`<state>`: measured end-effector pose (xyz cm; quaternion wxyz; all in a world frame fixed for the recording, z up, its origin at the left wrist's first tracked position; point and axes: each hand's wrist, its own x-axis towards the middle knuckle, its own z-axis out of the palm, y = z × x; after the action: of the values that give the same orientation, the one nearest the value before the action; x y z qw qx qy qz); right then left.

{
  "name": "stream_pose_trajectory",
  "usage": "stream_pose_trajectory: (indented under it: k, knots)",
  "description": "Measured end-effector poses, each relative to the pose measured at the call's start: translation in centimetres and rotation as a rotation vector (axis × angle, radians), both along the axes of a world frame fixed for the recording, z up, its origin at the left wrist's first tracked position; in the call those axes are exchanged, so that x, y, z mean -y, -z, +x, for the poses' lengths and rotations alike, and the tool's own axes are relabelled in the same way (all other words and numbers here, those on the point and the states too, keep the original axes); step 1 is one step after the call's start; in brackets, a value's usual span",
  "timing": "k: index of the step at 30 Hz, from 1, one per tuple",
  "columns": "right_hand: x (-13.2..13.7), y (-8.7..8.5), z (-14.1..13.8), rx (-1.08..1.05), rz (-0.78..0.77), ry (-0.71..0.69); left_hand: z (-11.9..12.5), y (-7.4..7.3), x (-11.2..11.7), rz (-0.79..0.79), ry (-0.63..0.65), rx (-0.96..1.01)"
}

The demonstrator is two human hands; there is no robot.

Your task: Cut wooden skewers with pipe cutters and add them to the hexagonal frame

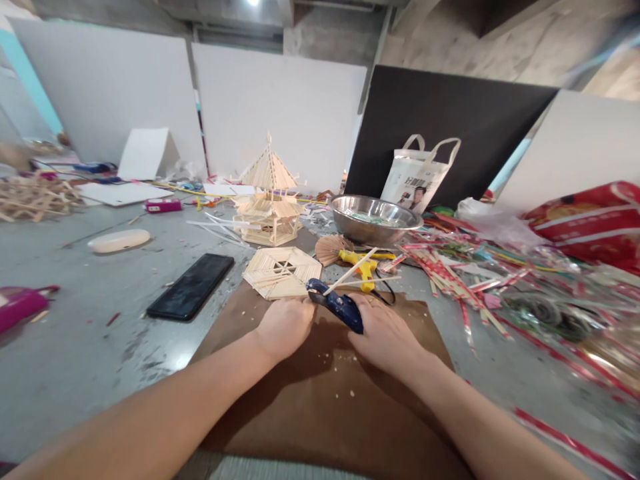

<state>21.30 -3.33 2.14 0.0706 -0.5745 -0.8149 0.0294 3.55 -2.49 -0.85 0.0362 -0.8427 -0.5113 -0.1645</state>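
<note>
My right hand [387,330] is wrapped round a pair of blue-handled shears [345,310], whose jaws point up and left. My left hand [289,325] is closed close to those jaws; what its fingers pinch is hidden. Two thin wooden sticks [353,270] stick out to the upper right from beside the jaws; I cannot tell whether they are gripped. Just beyond my hands lies a flat hexagonal panel of wooden sticks [270,283]. Behind it stands a small stick-built pavilion [273,170] with a pointed roof. Brown sheeting [325,413] with pale chips lies under my hands.
A yellow glue gun [367,270] with a dark cable lies in front of a steel bowl [375,233]. Red-and-white wrappers and sticks [450,273] clutter the right. On the left are a black phone [191,287], a white oval case [120,241] and a magenta object [23,307].
</note>
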Motion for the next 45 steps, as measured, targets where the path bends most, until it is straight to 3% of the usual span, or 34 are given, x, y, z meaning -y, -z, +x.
stream_pose_trajectory:
  k: [36,45]
  knots:
    - [-0.55,-0.60,0.17,0.135,-0.027,0.060,0.41,0.10,0.41,0.016,0.006,0.099]
    - [-0.65,-0.49,0.38,0.099,-0.026,0.096,0.37,-0.16,0.19,-0.039,-0.082,0.173]
